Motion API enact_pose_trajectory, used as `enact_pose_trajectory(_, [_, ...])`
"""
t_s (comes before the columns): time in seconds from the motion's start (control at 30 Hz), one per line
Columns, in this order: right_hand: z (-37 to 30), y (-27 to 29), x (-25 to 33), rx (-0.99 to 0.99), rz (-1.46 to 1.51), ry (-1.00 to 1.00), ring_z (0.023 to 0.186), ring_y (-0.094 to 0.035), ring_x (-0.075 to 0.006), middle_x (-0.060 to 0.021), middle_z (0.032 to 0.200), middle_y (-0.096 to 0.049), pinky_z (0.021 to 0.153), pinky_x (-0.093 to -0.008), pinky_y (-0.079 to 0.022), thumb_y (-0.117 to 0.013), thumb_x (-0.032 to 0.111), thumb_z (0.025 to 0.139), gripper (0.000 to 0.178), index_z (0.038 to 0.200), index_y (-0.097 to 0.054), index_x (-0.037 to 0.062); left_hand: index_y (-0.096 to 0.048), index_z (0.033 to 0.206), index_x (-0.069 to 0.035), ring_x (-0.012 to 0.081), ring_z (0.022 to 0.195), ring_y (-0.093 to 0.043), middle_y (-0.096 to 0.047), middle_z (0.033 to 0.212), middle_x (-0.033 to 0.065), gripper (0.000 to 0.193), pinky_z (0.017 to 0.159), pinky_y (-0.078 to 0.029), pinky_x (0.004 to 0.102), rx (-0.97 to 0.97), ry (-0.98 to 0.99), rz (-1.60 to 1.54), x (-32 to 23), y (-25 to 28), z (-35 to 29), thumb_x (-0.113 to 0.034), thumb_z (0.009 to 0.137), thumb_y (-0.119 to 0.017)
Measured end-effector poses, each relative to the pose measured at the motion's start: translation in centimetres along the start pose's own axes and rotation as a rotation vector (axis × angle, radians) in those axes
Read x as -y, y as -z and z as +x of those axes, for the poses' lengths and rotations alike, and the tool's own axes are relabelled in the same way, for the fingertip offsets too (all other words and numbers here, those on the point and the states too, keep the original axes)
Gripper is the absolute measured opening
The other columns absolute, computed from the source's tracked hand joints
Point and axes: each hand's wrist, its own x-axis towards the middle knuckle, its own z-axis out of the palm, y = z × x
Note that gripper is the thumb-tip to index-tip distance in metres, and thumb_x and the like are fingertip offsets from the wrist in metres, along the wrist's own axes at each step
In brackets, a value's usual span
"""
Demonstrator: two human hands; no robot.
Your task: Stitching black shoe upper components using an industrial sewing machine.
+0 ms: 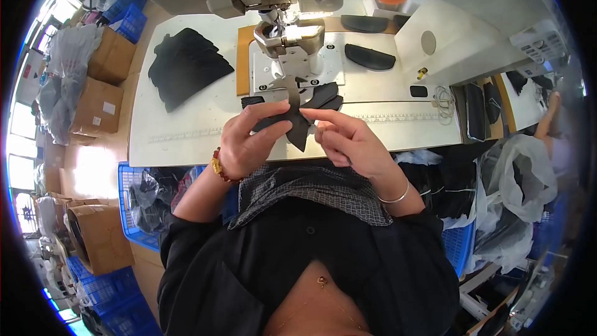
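Note:
Close to the table's front edge, my left hand (249, 140) pinches a dark, pointed cut piece (299, 129) between thumb and fingers. The piece looks like leather or fabric and has a narrow upper end. My right hand (353, 143) reaches in from the other side, its index fingertip at the piece's edge. Its thumb is apart from the piece and its other fingers are curled. More black cut pieces (323, 96) lie just beyond my hands, partly covered by them. Directly ahead stands the sewing machine's needle area (289, 40) over a metal plate.
A fanned stack of black pieces (189, 65) lies on the left of the white table (180, 149). Two rounded black pieces (370, 57) rest right of the machine. A ruler strip (398, 116) runs along the front. Blue crates (130, 205) flank me below the tabletop; cardboard boxes (99, 109) stand left.

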Motion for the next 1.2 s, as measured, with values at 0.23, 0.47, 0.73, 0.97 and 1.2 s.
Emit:
enact_pose_trajectory(0.23, [-0.1, -0.6, -0.1, -0.029, 0.004, 0.061, 0.055, -0.039, -0.0021, 0.0015, 0.083, -0.052, 0.045, -0.0166, -0.030, -0.054, 0.004, 0.099, 0.051, 0.148, -0.044, 0.0100, -0.072, 0.091, -0.005, 0.0245, 0.084, -0.071, -0.068, 0.112, 0.0138, 0.029, 0.064, -0.059, 0.0312, -0.038, -0.016, 0.027, 0.0, -0.4, 0.0, 0.008, 0.065, -0.070])
enact_pose_trajectory(0.47, [-0.1, -1.2, 0.4, -0.023, 0.018, 0.074, 0.054, -0.038, -0.0023, 0.0028, 0.081, -0.049, 0.046, -0.0163, -0.030, -0.051, 0.006, 0.100, 0.046, 0.146, -0.046, 0.0076, -0.071, 0.092, -0.004, 0.0253, 0.084, -0.071, -0.067, 0.113, 0.0142, 0.030, 0.065, -0.059, 0.0315, -0.032, -0.005, 0.003, -0.1, -0.3, -0.2, 0.009, 0.065, -0.070])
enact_pose_trajectory(0.73, [0.7, 2.1, -0.6, -0.410, -0.787, 0.408, 0.064, -0.056, -0.0138, -0.0054, 0.093, -0.062, 0.061, -0.0259, -0.048, -0.059, 0.008, 0.095, 0.054, 0.147, -0.047, 0.0159, -0.065, 0.090, -0.003, 0.0223, 0.072, -0.070, -0.072, 0.095, 0.0102, 0.020, 0.061, -0.054, 0.0288, -0.106, 0.176, 0.048, 0.8, 1.4, -0.3, 0.012, 0.076, -0.065])
enact_pose_trajectory(0.97, [-4.6, 11.8, -1.3, -1.242, -1.622, -0.039, 0.095, -0.067, -0.0288, -0.0084, 0.107, -0.067, 0.071, -0.0420, -0.054, -0.068, 0.019, 0.087, 0.037, 0.123, -0.059, 0.0171, -0.053, 0.097, -0.007, 0.0061, 0.057, -0.056, -0.069, 0.085, 0.0079, 0.004, 0.055, -0.045, 0.0197, -0.473, 0.816, -0.421, 5.7, 8.7, 1.0, -0.009, 0.099, -0.055])
enact_pose_trajectory(1.2, [-7.4, 16.6, -0.9, -1.415, -2.076, 0.265, 0.089, -0.060, -0.0314, -0.0075, 0.096, -0.061, 0.076, -0.0442, -0.051, -0.072, 0.020, 0.084, 0.029, 0.112, -0.067, 0.0176, -0.050, 0.096, -0.005, 0.0086, 0.066, -0.063, -0.061, 0.076, 0.0035, 0.008, 0.058, -0.047, 0.0213, -0.305, 0.881, -0.394, 6.2, 6.5, 0.2, 0.000, 0.095, -0.057])
